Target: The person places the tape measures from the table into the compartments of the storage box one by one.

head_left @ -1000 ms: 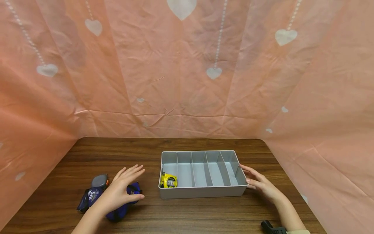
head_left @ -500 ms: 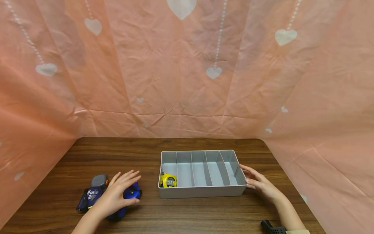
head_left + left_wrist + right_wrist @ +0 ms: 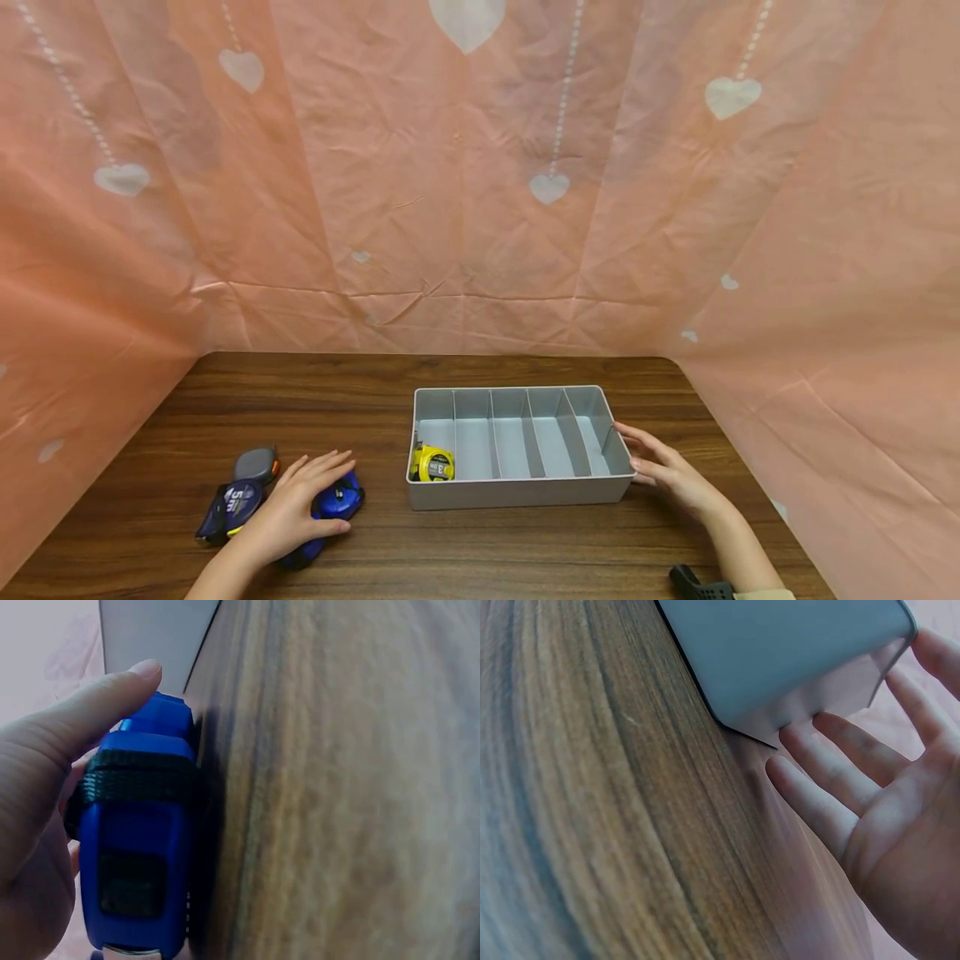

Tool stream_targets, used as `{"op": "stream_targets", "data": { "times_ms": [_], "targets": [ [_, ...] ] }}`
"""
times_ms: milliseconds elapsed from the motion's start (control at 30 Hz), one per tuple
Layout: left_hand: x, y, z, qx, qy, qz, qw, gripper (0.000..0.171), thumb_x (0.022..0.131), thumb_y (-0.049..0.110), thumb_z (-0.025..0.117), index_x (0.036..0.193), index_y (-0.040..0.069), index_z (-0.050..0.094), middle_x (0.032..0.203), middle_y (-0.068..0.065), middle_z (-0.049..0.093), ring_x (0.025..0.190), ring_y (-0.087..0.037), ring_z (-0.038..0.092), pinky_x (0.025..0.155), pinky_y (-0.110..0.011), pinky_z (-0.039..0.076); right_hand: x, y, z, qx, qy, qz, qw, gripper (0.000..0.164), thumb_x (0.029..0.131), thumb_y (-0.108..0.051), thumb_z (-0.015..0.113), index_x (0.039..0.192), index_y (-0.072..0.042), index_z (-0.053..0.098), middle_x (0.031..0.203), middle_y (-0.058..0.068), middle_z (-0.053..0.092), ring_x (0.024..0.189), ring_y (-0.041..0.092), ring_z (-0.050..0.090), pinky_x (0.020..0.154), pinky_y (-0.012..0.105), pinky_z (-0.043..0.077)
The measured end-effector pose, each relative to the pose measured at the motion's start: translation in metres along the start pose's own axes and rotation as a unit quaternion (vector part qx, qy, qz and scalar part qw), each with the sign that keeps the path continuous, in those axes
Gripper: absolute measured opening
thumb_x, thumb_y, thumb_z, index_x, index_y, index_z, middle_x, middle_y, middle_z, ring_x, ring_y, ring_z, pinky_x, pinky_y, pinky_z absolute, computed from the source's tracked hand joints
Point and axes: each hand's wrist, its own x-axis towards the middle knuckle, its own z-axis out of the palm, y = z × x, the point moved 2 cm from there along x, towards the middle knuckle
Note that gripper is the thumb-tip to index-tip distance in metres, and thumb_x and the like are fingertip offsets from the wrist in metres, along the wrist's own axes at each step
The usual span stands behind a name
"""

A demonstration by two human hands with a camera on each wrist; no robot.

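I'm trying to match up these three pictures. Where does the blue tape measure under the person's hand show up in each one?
Head view: the blue tape measure lies low on the left of the table, under the left hand.
Left wrist view: it fills the lower left, against the palm.
Right wrist view: not in it.
Shared landmark: the gray tray, whose corner also shows at the top of both wrist views.

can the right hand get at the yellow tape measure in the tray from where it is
Probably yes. The right hand rests open against the tray's right end, while the yellow tape measure lies in the leftmost compartment. The tray is open-topped, so reaching over the low dividers looks unobstructed.
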Motion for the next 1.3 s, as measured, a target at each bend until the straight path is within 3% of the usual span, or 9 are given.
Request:
{"op": "stream_targets", "data": {
  "times_ms": [467,867,1300],
  "targets": [
    [0.0,-0.0058,0.0038,0.008,0.0,-0.038,0.9993,0.076,0.061,0.037,0.08,0.124,0.005,0.054,0.127,-0.011,0.051,0.117,-0.03,0.044,0.098,-0.056,0.018,-0.0008,0.0031,-0.0017,-0.002,0.012,0.021,1.0,0.052,0.092,-0.002,0.042,0.14,0.002,0.021,0.132,0.038,0.021,0.113,0.021,0.046,0.084,0.036,0.045],
    [0.0029,-0.004,0.0051,-0.012,-0.024,-0.073,0.997,0.074,0.063,0.039,0.078,0.123,0.003,0.054,0.121,-0.013,0.055,0.111,-0.036,0.047,0.095,-0.054,0.029,-0.0004,0.0037,-0.0013,-0.001,0.008,0.018,1.0,0.052,0.092,-0.002,0.041,0.14,0.003,0.02,0.131,0.038,0.022,0.113,0.02,0.047,0.084,0.034,0.046],
    [0.006,-0.0041,0.0036,-0.01,-0.016,-0.042,0.9989,0.069,0.064,0.034,0.079,0.118,-0.002,0.057,0.115,-0.015,0.058,0.109,-0.033,0.05,0.097,-0.054,0.025,0.0006,0.0038,-0.0015,0.001,0.007,0.015,1.0,0.052,0.092,0.0,0.041,0.14,0.003,0.021,0.131,0.039,0.021,0.113,0.021,0.047,0.084,0.034,0.046]
  ]
}}
